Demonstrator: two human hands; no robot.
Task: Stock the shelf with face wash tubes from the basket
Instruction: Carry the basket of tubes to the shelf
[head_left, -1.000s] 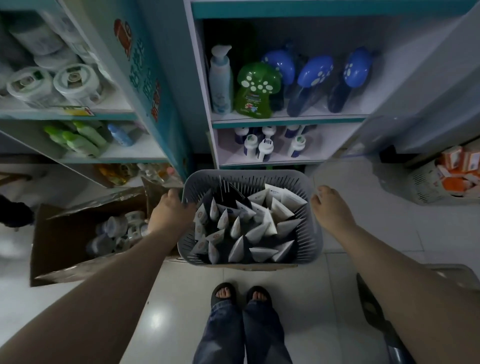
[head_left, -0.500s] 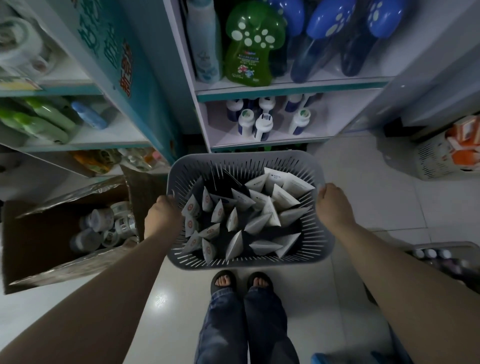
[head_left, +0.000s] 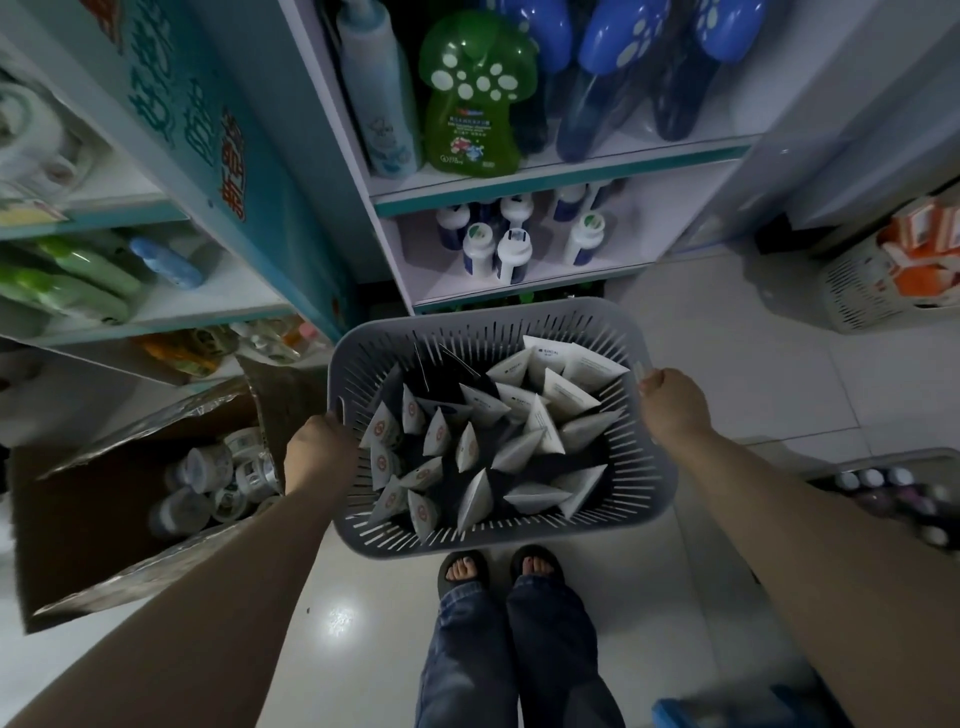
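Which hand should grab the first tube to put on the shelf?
Probably the right hand. Both hands grip the basket rim, but the right sits nearer the bare part of the lower shelf; the left hand could hold on.

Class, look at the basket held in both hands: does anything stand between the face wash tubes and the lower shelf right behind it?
Nothing visible blocks the way. The tubes lie uncovered in the basket, and the lower shelf is open-fronted; only small bottles occupy it.

slotted plastic basket (head_left: 652, 467): grey
pointed face wash tubes (head_left: 535, 444): white, some with a red round mark
mushroom-shaped bottle (head_left: 470, 98): green, white spots
paw-topped bottles (head_left: 605, 47): blue, pale paw prints
shelf edge (head_left: 561, 179): teal
far-right lattice basket (head_left: 862, 291): white, holding orange-and-white boxes
jeans (head_left: 514, 660): blue
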